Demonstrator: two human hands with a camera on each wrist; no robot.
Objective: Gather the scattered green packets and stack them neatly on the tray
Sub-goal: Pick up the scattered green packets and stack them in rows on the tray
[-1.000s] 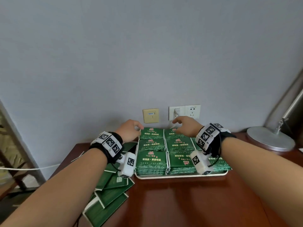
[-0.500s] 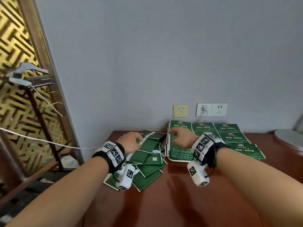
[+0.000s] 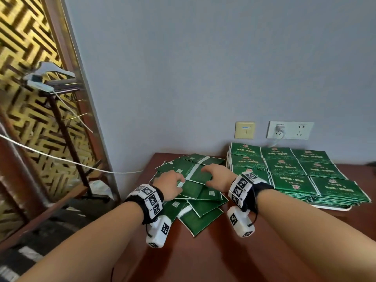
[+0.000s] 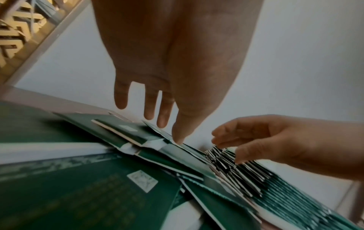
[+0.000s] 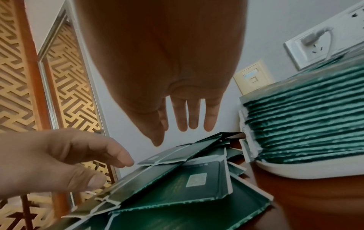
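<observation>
Several loose green packets (image 3: 200, 202) lie in an overlapping heap on the left part of the brown table. To their right, a white tray (image 3: 333, 207) carries neat stacks of green packets (image 3: 293, 171). Both hands are over the heap. My left hand (image 3: 179, 181) reaches down with straight fingers, and one fingertip (image 4: 178, 139) touches the edge of a top packet (image 4: 189, 147). My right hand (image 3: 205, 176) hovers just above the heap, fingers straight and holding nothing (image 5: 177, 135). In the right wrist view the stacks (image 5: 307, 129) rise beside the heap (image 5: 177, 183).
A grey wall with a yellow switch plate (image 3: 244, 130) and a white socket with a plug (image 3: 290, 130) stands right behind the table. A gold lattice screen (image 3: 30, 119), a dark stand (image 3: 67, 131) and a white cable (image 3: 61, 159) are past the table's left edge.
The head view has swung left. Both hands have moved from the stacks on the tray to the loose heap on the left.
</observation>
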